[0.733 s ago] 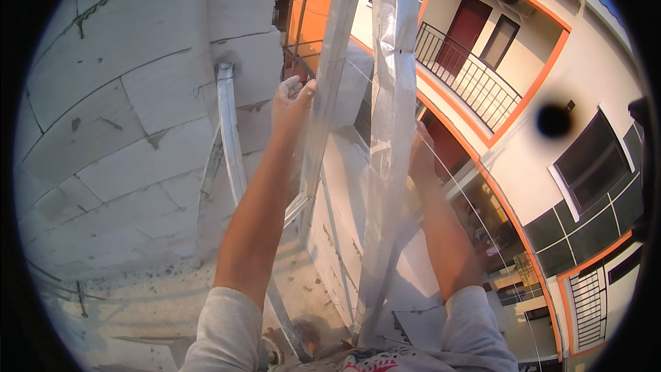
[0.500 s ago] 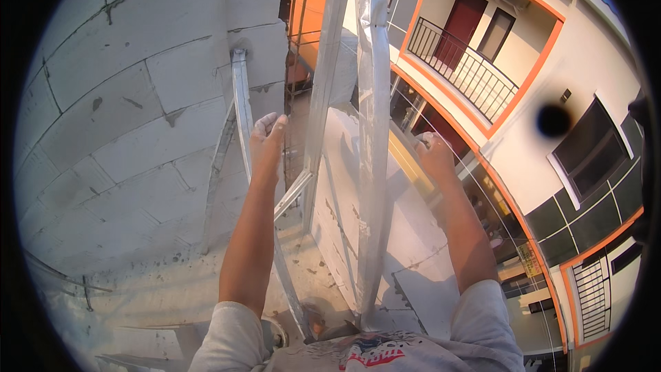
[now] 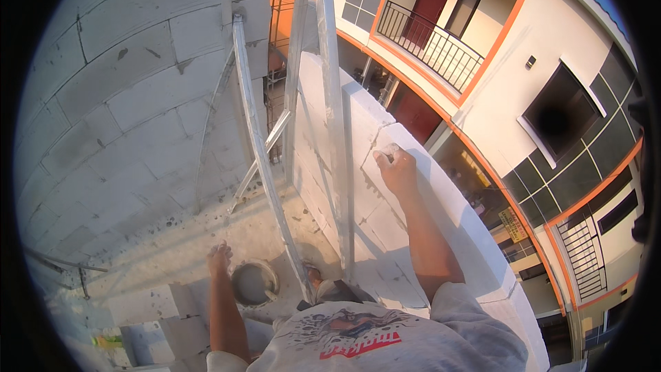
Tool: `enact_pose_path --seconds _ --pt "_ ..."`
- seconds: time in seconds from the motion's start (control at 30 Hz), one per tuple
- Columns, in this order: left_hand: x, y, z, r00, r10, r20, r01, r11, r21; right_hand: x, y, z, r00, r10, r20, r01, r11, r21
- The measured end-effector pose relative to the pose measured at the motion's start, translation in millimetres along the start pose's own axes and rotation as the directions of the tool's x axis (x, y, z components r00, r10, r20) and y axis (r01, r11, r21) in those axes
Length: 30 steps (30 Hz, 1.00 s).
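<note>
My right hand (image 3: 396,167) is over the low wall of pale blocks (image 3: 451,224), near a jagged joint in it. Its dusty fingers are curled in; a dark spot shows between them, and I cannot make out what they hold, if anything. My left hand (image 3: 220,257) is lower and to the left, fingers loosely bent and a little apart, nothing visible in it. Right beside it a round bucket (image 3: 236,288) with grey, wet-looking contents stands on the floor.
A thick metal post (image 3: 332,110) and a thin slanted metal strut (image 3: 255,134) rise between my arms. A tall block wall (image 3: 131,96) stands at the left. Loose blocks (image 3: 141,306) lie lower left. Beyond the low wall is a building with a railed balcony (image 3: 430,45).
My left hand has dropped from beside the strut to near the bucket. My right hand is now over the low wall; a yellowish straight bar near it is no longer seen. The view has shifted.
</note>
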<state>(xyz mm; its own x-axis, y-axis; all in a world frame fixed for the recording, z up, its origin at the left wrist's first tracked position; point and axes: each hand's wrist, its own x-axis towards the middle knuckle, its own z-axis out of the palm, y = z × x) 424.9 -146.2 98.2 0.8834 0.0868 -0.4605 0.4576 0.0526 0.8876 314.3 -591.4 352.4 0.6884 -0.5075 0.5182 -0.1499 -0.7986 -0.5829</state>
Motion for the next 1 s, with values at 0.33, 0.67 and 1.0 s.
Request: enact_pose_path --seconds 0.33,0.67,1.0 --pt "-196 -227 -210 0.876 -0.391 -0.283 0.426 0.902 0.074 -235 33 83 0.534 0.181 0.825 -0.127 0.983 -0.134" --pt "-357 -327 -178 0.793 -0.429 -0.432 0.436 0.896 -0.088 -330 64 172 0.128 0.118 0.985 -0.037 0.993 -0.114" --pt "-230 -467 -92 0.755 -0.376 -0.538 0.463 0.886 0.031 -467 87 429 0.059 0.224 0.973 0.046 0.973 -0.227"
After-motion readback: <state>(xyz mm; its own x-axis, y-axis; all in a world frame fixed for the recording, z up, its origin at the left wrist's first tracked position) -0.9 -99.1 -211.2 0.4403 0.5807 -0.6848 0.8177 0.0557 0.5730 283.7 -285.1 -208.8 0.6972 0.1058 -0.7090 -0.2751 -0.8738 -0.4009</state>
